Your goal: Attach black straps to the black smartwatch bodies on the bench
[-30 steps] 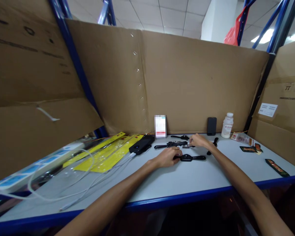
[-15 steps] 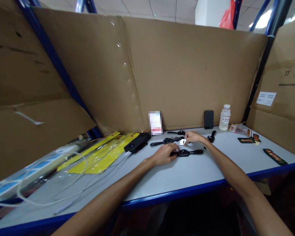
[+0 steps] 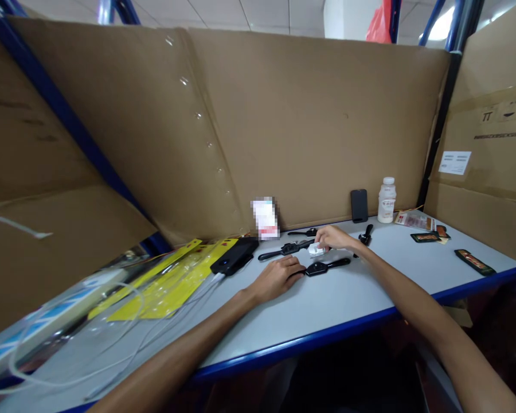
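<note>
My left hand (image 3: 278, 278) rests on the table with its fingers closed over the left handle of the nearest black spokeshave (image 3: 317, 268). That handle is mostly hidden under the fingers. Between the fingertips of my right hand (image 3: 332, 237) is a small crumpled white piece of paper or cloth (image 3: 315, 250), just above the spokeshave's body. Behind it lies a second spokeshave (image 3: 290, 248), its right end passing close to my right fingers. A third, similar black tool (image 3: 312, 232) lies farther back, partly covered by my right hand. Another black tool (image 3: 364, 236) lies beyond my right wrist.
A power bank (image 3: 234, 256) with white cables, yellow blister packs (image 3: 176, 281) and a power strip (image 3: 55, 315) occupy the left. Toward the back stand a lit phone (image 3: 265, 219), a dark phone (image 3: 359, 206) and a bottle (image 3: 386, 201). Snack packets (image 3: 474, 261) lie right. Cardboard walls surround the table.
The view has shifted a little. My left hand has slid toward the left end of the near spokeshave's handle. The white piece in my right hand looks more bunched up.
</note>
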Available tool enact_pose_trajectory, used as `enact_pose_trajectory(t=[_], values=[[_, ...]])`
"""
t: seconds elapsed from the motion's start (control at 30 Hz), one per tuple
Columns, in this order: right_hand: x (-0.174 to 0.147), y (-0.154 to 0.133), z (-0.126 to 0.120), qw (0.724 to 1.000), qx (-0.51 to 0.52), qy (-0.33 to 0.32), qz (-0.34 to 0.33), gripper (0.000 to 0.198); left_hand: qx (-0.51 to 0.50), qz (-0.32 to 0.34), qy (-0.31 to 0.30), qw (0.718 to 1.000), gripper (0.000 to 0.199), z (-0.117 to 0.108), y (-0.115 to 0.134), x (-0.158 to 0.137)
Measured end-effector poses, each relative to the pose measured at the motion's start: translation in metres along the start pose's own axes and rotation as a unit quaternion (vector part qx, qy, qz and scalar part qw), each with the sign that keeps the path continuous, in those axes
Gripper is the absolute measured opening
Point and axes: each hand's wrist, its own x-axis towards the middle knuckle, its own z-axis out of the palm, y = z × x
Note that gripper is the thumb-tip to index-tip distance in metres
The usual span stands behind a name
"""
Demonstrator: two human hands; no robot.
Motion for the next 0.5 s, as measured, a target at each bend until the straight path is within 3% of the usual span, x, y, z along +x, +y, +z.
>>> enact_pose_trajectory(t=[0.17, 0.3, 0.5], values=[[-0.012, -0.008, -0.002, 0.993, 0.013, -0.119, 0.018, 0.012, 0.063, 0.011, -0.022, 0.998, 0.029, -0.003, 0.003, 0.002], [-0.011, -0.008, 0.006, 0.993, -0.028, -0.106, 0.032, 0.002, 0.068, 0.005, -0.027, 0.997, 0.029, -0.004, 0.005, 0.002], [-0.012, -0.007, 0.010, 0.992, -0.046, -0.111, 0.049, 0.004, 0.038, -0.012, -0.026, 0.999, 0.027, -0.005, 0.006, 0.003]])
